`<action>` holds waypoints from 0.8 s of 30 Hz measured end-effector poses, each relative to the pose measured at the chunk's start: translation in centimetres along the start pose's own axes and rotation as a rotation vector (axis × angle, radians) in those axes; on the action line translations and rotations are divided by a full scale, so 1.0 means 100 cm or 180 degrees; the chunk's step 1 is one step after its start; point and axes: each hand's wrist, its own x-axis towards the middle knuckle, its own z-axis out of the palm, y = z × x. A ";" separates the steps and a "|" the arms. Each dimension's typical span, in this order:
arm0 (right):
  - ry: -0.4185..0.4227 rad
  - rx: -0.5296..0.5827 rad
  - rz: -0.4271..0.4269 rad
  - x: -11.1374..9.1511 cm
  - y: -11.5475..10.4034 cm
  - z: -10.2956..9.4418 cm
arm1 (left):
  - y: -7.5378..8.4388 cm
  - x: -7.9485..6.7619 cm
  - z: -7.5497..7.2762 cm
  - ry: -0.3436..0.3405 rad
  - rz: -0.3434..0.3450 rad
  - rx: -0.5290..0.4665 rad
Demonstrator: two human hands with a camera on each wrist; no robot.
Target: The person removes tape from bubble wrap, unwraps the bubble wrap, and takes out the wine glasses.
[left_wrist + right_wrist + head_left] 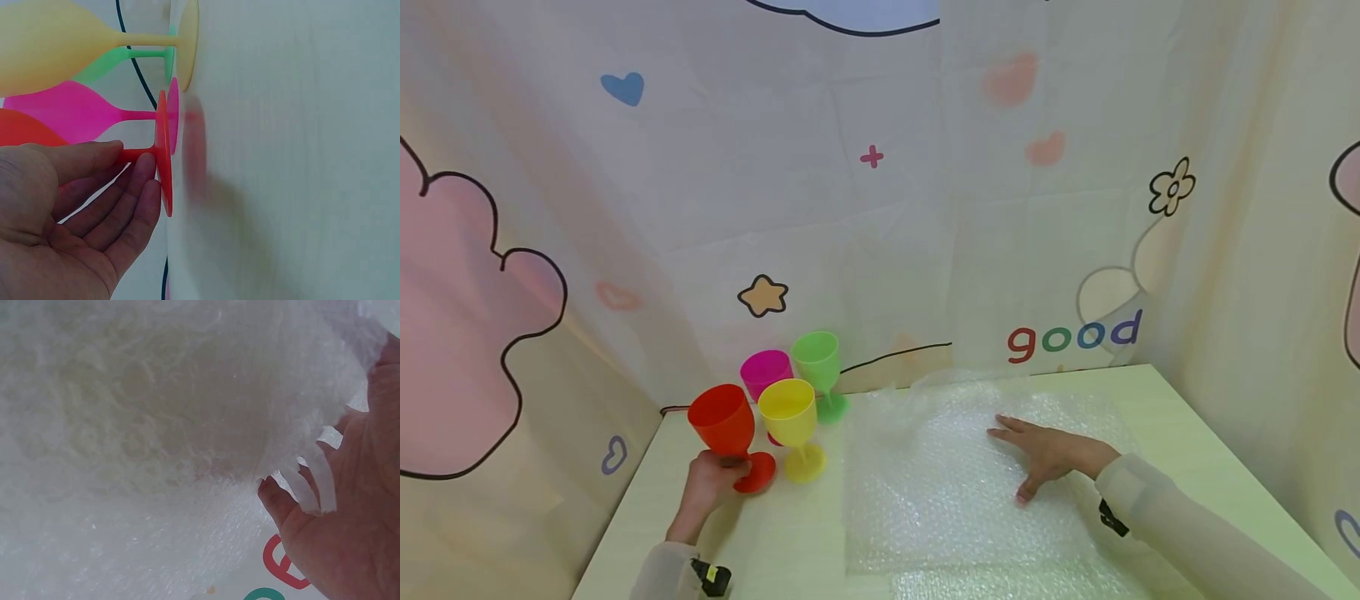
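My left hand (709, 485) pinches the stem of a red plastic goblet (724, 421) at the table's left side. In the left wrist view the goblet's round foot (164, 181) stands slightly off the tabletop, with its shadow beside it. A yellow goblet (787, 417), a magenta goblet (765, 369) and a green goblet (817, 362) stand upright just behind and to the right of it. My right hand (1051, 454) is over a sheet of bubble wrap (917, 492), fingers spread. Up close in the right wrist view, bubble wrap (156, 412) fills most of the picture beside the palm.
More bubble wrap (1000, 583) shows at the table's near edge. The pale table (1180, 433) extends to the right of the sheet. A printed curtain (887, 208) hangs behind the table and along both sides.
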 end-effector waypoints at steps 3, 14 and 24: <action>0.0012 0.0000 -0.0010 0.000 0.000 0.000 | 0.001 0.001 0.002 -0.0011 -0.0019 -0.0033; -0.0005 0.0006 0.0014 0.002 0.002 0.001 | -0.005 0.003 0.008 -0.0050 -0.0064 -0.0030; -0.0016 0.0018 0.0034 0.000 -0.002 0.000 | -0.005 0.000 0.011 -0.0057 -0.0017 -0.0060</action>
